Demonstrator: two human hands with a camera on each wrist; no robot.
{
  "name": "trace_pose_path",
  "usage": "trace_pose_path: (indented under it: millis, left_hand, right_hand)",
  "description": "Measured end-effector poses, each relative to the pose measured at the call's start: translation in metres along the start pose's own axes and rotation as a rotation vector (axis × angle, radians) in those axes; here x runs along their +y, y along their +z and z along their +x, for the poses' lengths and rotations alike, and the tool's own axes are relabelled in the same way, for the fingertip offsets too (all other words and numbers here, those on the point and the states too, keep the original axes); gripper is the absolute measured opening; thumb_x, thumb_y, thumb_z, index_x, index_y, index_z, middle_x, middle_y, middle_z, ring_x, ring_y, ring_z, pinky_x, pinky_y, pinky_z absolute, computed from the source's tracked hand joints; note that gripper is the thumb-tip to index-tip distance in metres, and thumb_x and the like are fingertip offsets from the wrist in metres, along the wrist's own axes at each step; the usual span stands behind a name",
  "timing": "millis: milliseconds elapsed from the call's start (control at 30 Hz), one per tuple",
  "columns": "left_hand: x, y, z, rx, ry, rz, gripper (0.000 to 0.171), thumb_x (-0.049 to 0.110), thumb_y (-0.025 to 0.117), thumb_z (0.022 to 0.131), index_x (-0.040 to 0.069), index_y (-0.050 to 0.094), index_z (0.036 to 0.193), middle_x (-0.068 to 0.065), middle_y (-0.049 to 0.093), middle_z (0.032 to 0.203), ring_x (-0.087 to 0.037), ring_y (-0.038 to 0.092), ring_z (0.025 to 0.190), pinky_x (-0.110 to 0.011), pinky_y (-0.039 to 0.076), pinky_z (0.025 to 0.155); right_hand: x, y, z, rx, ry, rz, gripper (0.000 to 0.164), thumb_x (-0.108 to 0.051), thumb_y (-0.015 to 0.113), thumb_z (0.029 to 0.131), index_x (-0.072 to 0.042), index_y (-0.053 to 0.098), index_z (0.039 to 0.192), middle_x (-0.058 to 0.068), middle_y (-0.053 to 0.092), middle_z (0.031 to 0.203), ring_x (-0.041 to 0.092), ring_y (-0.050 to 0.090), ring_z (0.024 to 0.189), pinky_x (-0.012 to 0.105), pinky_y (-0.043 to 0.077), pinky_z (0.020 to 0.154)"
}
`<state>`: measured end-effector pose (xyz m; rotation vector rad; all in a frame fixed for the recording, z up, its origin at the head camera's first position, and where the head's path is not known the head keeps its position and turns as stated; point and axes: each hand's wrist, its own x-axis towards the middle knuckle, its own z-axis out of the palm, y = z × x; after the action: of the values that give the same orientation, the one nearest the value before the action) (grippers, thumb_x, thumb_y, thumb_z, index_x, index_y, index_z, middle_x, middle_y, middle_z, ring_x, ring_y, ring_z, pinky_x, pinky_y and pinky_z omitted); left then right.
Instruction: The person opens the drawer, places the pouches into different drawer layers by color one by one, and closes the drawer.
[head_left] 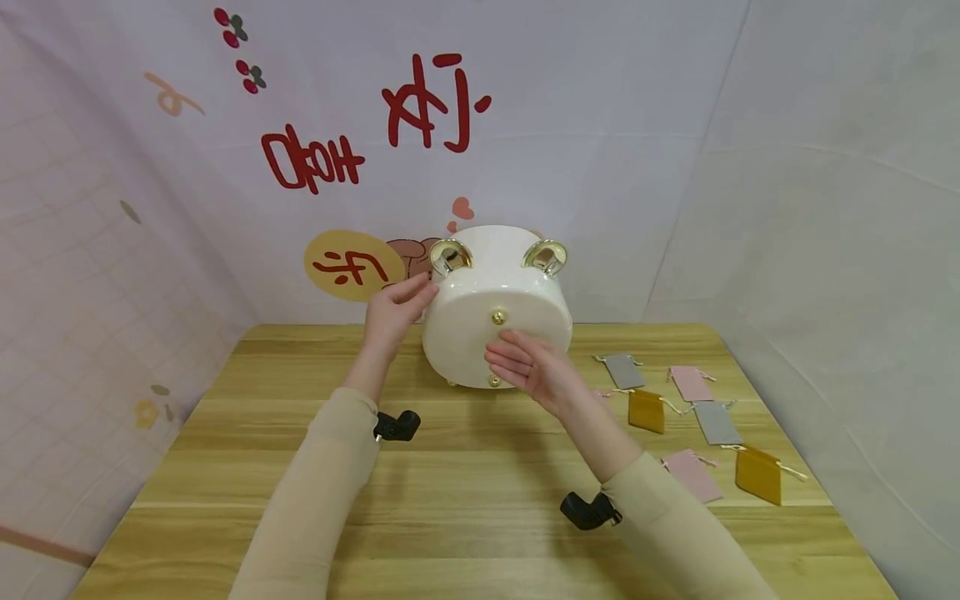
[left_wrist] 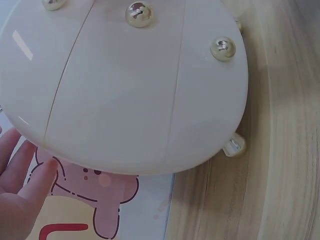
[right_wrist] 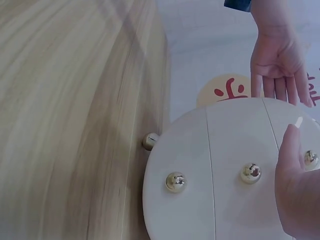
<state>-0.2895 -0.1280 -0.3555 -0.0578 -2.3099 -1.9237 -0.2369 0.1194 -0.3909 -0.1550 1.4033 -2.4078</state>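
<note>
A glossy white rounded box (head_left: 459,337) stands at the back of the table, with gold ring-like ears (head_left: 551,250) on top. Seams divide its front into three drawer-like bands, each with a gold knob (left_wrist: 139,14); small gold feet (left_wrist: 234,145) show underneath. At the upper left side of the box is my left hand (head_left: 395,312), fingers extended by its edge; whether they touch it I cannot tell. My right hand (head_left: 536,372) hovers in front of the box face, fingers straight and holding nothing. In the right wrist view its thumb (right_wrist: 290,145) overlaps the front.
Several small drawstring pouches lie on the right of the wooden table (head_left: 450,500): grey (head_left: 624,372), pink (head_left: 692,383) and mustard (head_left: 647,411). A printed white curtain (head_left: 600,108) hangs behind the box and along both sides.
</note>
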Motion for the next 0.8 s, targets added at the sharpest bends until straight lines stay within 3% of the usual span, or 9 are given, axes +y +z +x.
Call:
trace_pose_path:
  millis: [367, 600, 800]
  left_hand:
    - [0.004, 0.007, 0.009, 0.012, -0.088, -0.092, 0.047, 0.029, 0.075, 0.091, 0.007, 0.065, 0.132, -0.007, 0.059, 0.137, -0.025, 0.055, 0.124, -0.044, 0.050, 0.099]
    - [0.006, 0.009, 0.015, 0.012, -0.125, -0.123, 0.047, 0.026, 0.078, 0.088, 0.010, 0.067, 0.131, -0.005, 0.059, 0.137, -0.022, 0.056, 0.123, -0.036, 0.051, 0.098]
    - [0.005, 0.011, 0.019, 0.015, -0.116, -0.153, 0.045, 0.023, 0.079, 0.087, 0.009, 0.069, 0.128, -0.006, 0.062, 0.133, -0.021, 0.059, 0.120, -0.032, 0.052, 0.096]
  right_hand:
    - [-0.009, 0.009, 0.015, 0.070, 0.090, 0.083, 0.042, -0.024, 0.051, 0.105, 0.009, 0.049, 0.131, 0.017, 0.071, 0.104, 0.026, 0.070, 0.098, 0.039, 0.053, 0.095]
    - [-0.013, 0.013, 0.020, 0.110, 0.134, 0.161, 0.032, -0.024, 0.054, 0.104, 0.005, 0.056, 0.119, 0.019, 0.071, 0.102, 0.027, 0.071, 0.095, 0.039, 0.054, 0.092]
    - [-0.014, 0.015, 0.024, 0.131, 0.159, 0.204, 0.030, -0.024, 0.055, 0.104, 0.003, 0.059, 0.116, 0.019, 0.071, 0.102, 0.027, 0.071, 0.095, 0.039, 0.054, 0.093]
